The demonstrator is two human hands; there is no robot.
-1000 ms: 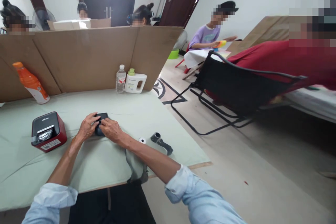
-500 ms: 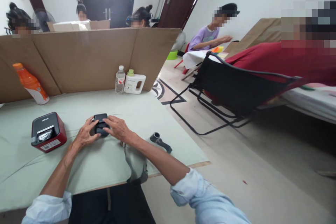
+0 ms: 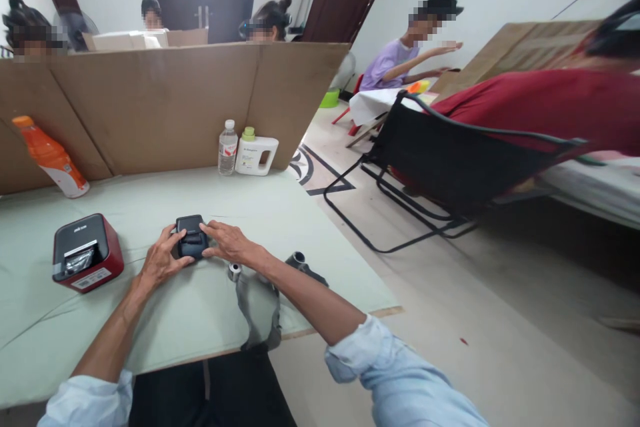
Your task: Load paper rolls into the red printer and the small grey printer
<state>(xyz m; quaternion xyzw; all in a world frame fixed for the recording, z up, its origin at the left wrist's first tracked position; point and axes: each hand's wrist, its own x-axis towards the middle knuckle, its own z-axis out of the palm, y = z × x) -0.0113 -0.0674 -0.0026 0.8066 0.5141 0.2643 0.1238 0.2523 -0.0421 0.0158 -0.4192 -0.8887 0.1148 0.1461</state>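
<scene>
A small black box-shaped device (image 3: 192, 237) with a raised rear part and a recess in front lies on the table. My left hand (image 3: 161, 257) holds its left side, thumb at the front corner and fingers toward the back. On its right side, my right hand (image 3: 228, 241) grips the edge with bent fingers. Close to my right wrist is a small roll core (image 3: 234, 271); a dark grey ribbon strip (image 3: 255, 320) runs from it over the table's front edge. Another dark ribbon roll (image 3: 295, 259) is partly hidden behind my right forearm.
To the left stands a red and black label printer (image 3: 88, 252). An orange bottle (image 3: 53, 159), a clear water bottle (image 3: 228, 149) and a white jug (image 3: 257, 153) stand along the cardboard partition (image 3: 170, 107). A black folding chair (image 3: 450, 153) and other people are beyond the table.
The fingers of my right hand have drawn back from the device's top to its right edge, uncovering more of it. The view has shifted slightly.
</scene>
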